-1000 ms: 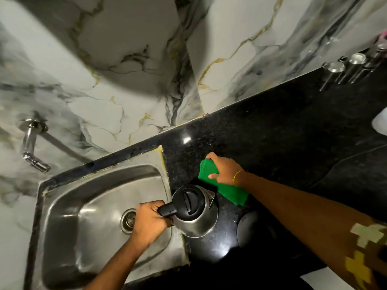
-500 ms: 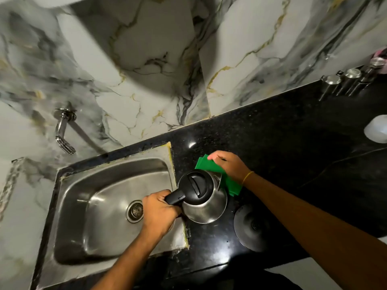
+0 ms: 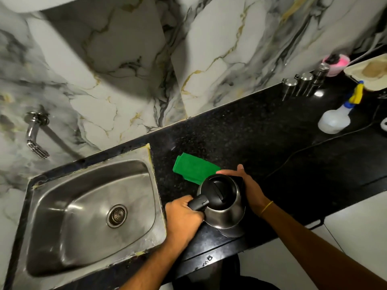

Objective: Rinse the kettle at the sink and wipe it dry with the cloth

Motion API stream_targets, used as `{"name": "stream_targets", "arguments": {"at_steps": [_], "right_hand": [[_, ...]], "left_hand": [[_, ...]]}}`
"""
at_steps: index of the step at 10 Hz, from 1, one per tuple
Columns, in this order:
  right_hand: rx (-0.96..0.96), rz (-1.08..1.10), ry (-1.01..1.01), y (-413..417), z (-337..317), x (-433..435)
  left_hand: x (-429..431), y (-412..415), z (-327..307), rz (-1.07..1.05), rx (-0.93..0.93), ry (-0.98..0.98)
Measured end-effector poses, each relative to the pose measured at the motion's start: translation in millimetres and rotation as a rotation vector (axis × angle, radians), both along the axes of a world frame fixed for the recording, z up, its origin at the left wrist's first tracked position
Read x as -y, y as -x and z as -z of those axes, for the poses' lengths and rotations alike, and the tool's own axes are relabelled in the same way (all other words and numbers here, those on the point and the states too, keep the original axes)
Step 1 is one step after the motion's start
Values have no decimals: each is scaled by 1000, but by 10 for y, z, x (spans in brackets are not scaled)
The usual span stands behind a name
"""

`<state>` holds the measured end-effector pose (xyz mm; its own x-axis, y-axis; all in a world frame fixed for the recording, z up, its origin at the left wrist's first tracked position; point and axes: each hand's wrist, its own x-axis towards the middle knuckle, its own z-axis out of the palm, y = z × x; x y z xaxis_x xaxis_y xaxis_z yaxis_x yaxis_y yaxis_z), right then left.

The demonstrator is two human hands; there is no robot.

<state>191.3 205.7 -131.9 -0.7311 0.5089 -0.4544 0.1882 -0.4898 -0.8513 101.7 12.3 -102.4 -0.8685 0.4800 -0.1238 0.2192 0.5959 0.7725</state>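
The steel kettle (image 3: 222,197) with a black lid stands on the black counter just right of the sink (image 3: 62,216), over its round base (image 3: 232,232). My left hand (image 3: 184,214) is closed around the black handle. Against the kettle's right side, by the spout, my right hand (image 3: 251,187) cups the body with its fingers spread. The folded green cloth (image 3: 192,167) lies flat on the counter right behind the kettle, with neither hand on it. The sink basin holds nothing, and no water runs from the wall tap (image 3: 34,135) above its far left corner.
A black cord (image 3: 314,143) runs across the counter to the right. Farther right stand a spray bottle (image 3: 335,120), three steel canisters (image 3: 301,84) against the marble wall, and a pink object (image 3: 335,61). The counter's front edge is close below the kettle.
My right hand has let go of the green cloth and come onto the kettle's side. The kettle has moved right, off the sink's edge and over its base. The view has shifted.
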Motion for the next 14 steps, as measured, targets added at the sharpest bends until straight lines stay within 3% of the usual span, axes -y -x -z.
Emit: {"name": "stream_targets", "arguments": {"at_steps": [2,5,10,11,12,13,14], "right_hand": [[24,47,142,-220,224,-20],[-4,65,191,-313,231,8],[46,164,144,-432,328,51],[64,92,72,-468,337,-33],[101,19,-41,-349,241,-190],[154,-72,-404,-76,-24,-391],[198,-281,-954,444,-467,-342]], "left_hand": [[-70,-301,165,11,-10,-7],[-87,-548,390,-29,30,-13],[-56,-323,466,278,-27,27],[14,-232,376,470,-45,37],[154,-28,259,624,-177,112],[185,252,-29,632,-357,141],[118,724,-463,499,-624,141]]}}
